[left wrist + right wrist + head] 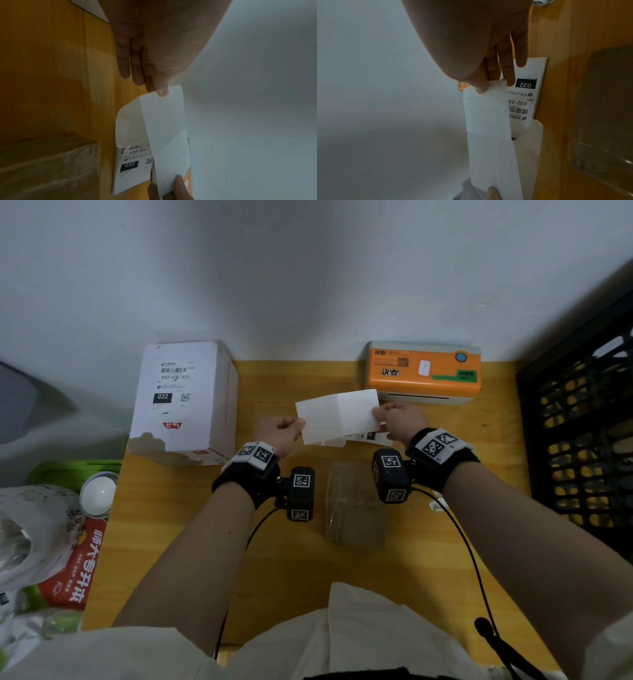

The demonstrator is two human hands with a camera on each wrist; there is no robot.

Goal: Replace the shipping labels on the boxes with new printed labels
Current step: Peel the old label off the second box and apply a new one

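Left hand pinching the left edge of a blank white label strip, thumb on top and fingers curled beneath. Right hand pinching the strip's right edge the same way, keeping it stretched between both hands and lifted above the yellow desk. Lying under the strip, mostly hidden in the head view, a printed label reading "032", resting flat on the desk just below the right hand.

Standing far left at the wall, one white box carrying one printed label on its top. Sitting between the wrists, nearer the body, one brown taped box, blurred. Standing at the back right, one orange label printer. Cutting off at the right edge, one black crate, contents hard to make out.
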